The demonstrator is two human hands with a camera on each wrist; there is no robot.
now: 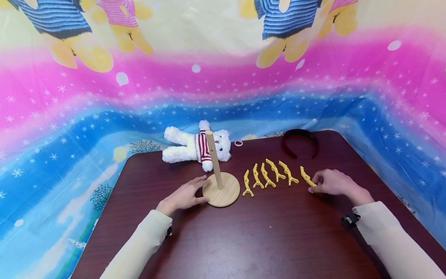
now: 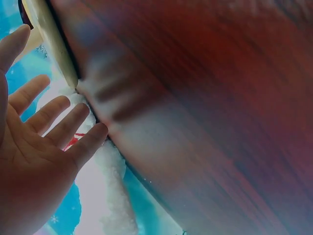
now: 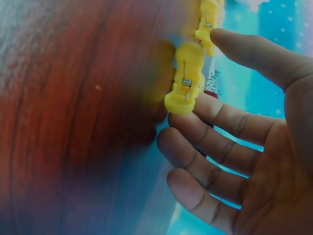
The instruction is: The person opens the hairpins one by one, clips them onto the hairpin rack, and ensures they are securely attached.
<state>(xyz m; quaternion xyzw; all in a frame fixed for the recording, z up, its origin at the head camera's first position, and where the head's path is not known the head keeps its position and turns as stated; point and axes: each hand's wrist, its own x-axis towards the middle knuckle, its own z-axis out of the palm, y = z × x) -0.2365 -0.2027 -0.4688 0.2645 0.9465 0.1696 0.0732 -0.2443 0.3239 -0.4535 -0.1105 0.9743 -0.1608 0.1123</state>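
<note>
A wooden stand with a round base (image 1: 223, 192) and an upright post (image 1: 214, 159) is on the dark table (image 1: 244, 240). My left hand (image 1: 186, 195) lies flat beside it, its straight fingers (image 2: 58, 122) touching the base's left rim (image 2: 51, 41). Several yellow hair clips (image 1: 266, 175) lie in a row to the right of the stand. My right hand (image 1: 331, 182) is at the rightmost clip (image 1: 307, 176). In the right wrist view its fingers (image 3: 220, 132) are loosely spread, and the forefinger touches that clip (image 3: 186, 83) without closing on it.
A white plush bear (image 1: 189, 147) in a red striped top lies behind the stand. A small pink hair tie (image 1: 238, 143) and a black headband (image 1: 299, 141) are at the table's far edge. A bright patterned cloth (image 1: 69, 116) hangs all around.
</note>
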